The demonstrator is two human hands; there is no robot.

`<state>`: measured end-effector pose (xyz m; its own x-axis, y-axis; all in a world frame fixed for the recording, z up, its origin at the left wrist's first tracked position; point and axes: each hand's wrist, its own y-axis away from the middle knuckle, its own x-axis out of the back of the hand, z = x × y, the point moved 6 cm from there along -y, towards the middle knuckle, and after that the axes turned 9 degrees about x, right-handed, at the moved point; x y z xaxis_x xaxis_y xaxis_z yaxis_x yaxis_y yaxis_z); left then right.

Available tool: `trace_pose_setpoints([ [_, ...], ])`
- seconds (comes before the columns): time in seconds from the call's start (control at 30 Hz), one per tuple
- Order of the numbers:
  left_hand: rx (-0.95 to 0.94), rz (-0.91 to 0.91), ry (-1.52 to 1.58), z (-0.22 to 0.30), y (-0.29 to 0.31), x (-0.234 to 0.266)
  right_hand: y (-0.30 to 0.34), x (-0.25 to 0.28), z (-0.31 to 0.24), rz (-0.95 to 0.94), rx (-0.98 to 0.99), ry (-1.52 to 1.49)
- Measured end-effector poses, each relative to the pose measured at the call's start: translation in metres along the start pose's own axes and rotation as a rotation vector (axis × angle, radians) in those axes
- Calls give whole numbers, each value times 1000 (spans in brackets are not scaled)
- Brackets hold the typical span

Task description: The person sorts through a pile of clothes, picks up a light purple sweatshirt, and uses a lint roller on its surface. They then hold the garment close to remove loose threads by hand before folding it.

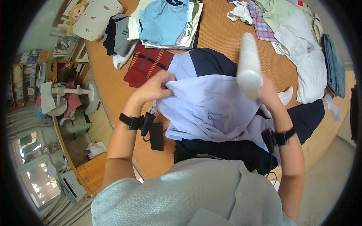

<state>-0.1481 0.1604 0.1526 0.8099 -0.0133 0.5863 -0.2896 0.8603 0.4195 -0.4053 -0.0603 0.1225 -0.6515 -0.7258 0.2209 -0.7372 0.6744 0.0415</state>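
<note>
Lavender garment spread mid-mat, white roll in the right hand

Surface: a tan woven mat (217, 32), bordered along its left side by a paler strip. The lavender garment (209, 105) lies rumpled across the middle, close in front of the seated person, with dark navy fabric (213, 60) showing beyond it.

Hands: the left hand (154, 88) is at the garment's left edge, fingers curled and narrow; whether they pinch the cloth, I cannot tell. The right hand (268, 90) is closed around the lower end of a white roll (249, 62), slightly blurred, held tilted above the garment's right part. Both wrists carry black straps.

Toward the far left corner: a clothes stack topped by a light blue garment (162, 22), a grey and black garment (120, 35) beside it, a red plaid garment (147, 66) nearer. Toward the far right corner: loose white garments (307, 56), a plaid shirt (264, 28), and folded jeans (334, 67) at the right edge. A black device (156, 136) rests near the left wrist.

Room: bookshelves (30, 75) and a white stand (73, 90) off the left edge; pale floor (324, 179) off the right.
</note>
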Motion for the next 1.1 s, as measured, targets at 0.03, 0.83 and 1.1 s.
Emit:
trace_pose_setpoints([
  [0.03, -8, -4, -7, -14, -2, -5, -8, -7, 22, -82, -74, 23],
  [0.83, -337, 168, -618, 97, -46, -58, 109, 95, 69, 244, -512, -192],
  [1.1, -461, 293, -616, 86, -19, -75, 109, 85, 55, 241, -574, -286],
])
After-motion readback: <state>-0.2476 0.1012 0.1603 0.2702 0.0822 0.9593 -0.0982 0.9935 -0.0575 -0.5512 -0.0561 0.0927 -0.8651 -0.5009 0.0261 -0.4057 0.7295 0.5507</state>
